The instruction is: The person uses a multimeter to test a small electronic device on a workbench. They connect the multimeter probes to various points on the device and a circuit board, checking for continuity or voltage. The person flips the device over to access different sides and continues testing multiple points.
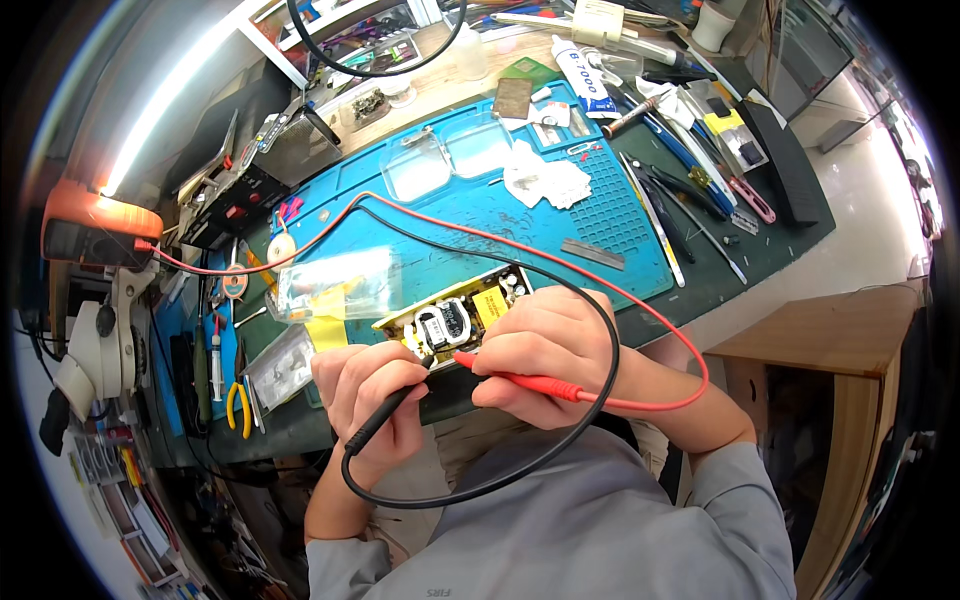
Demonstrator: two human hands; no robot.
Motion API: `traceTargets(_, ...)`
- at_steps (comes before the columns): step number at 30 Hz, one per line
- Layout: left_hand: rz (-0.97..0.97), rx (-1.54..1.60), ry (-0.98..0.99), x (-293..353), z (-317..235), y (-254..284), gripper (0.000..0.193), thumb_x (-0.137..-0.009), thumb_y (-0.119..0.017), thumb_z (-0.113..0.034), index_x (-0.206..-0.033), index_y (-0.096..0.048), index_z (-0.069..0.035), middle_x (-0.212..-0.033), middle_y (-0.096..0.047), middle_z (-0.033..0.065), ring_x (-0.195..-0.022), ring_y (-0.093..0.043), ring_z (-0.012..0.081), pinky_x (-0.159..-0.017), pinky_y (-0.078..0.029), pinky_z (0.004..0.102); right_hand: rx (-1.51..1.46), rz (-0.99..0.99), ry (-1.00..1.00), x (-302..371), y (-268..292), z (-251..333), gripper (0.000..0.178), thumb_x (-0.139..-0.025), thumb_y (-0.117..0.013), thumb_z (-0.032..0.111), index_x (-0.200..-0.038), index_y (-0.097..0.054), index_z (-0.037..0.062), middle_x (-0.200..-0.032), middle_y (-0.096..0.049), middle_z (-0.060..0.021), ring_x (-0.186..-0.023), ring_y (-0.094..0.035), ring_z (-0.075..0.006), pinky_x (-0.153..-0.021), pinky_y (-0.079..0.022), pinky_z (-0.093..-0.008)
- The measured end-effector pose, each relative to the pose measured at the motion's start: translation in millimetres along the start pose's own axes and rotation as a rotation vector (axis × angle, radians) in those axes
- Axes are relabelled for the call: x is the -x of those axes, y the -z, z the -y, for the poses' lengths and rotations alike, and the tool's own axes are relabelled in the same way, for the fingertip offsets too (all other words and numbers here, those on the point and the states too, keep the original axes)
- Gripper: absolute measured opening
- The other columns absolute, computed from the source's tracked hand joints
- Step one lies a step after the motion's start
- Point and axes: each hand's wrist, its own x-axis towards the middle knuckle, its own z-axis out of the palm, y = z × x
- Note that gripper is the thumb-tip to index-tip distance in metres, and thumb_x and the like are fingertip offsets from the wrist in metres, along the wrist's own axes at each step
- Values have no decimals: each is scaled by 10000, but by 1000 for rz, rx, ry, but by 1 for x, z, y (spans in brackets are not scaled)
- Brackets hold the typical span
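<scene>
Near the front edge of the blue work mat (470,215) lies a circuit board (445,322) with a yellow transformer and a black capacitor. My left hand (370,392) is closed on a black test probe (380,418), its tip at the board's near left edge. In my right hand (550,345) is a red test probe (530,384), pointing left at the board's near edge. Whether either tip touches metal I cannot tell. A red lead and a black lead loop from the probes over the mat to an orange multimeter (100,228) at the far left.
A clear plastic box (340,282) stands beyond the board. Yellow-handled pliers (240,408) lie at left. Crumpled white tissue (546,176), a metal ruler (593,254) and a glue tube (583,78) are farther back. Several tools line the right side. A wooden cabinet (800,330) stands at right.
</scene>
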Motion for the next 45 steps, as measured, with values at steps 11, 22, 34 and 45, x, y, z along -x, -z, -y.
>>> traceTargets(11, 16, -11, -11, 0, -1, 0, 128, -818, -688, -129, -922, -616, -109, -909, -659, 31, -777, -553, 224, -757, -376, 351, -40, 65, -25, 3, -1, -2, 201, -846, -755, 238, -904, -670, 66, -765, -648, -53, -638, -637, -211, -558, -468, -311)
traceTargets(22, 3, -5, -40, 2, 0, -3, 214, -738, -720, -105, -928, -622, -117, -954, -648, 19, -817, -556, 220, -768, -375, 345, -11, 33, -3, -4, -7, -2, 219, -839, -751, 236, -802, -610, 72, -682, -583, -53, -566, -599, -217, -495, -468, -331)
traceTargets(34, 35, 43, -36, 5, 0, 5, 281, -748, -727, -98, -1005, -615, -113, -1035, -646, 33, -903, -602, 218, -809, -424, 356, 29, 183, 15, -11, 1, 5, 147, -827, -747, 145, -872, -643, 51, -713, -615, -76, -574, -600, -233, -505, -454, -330)
traceTargets(45, -54, -10, -47, 4, -3, 2, 272, -773, -735, -118, -1009, -601, -124, -1039, -644, -14, -920, -594, 203, -811, -420, 336, 79, 131, -89, 0, -4, 8, 105, -837, -709, 156, -822, -638, 80, -734, -635, -71, -626, -622, -256, -571, -484, -356)
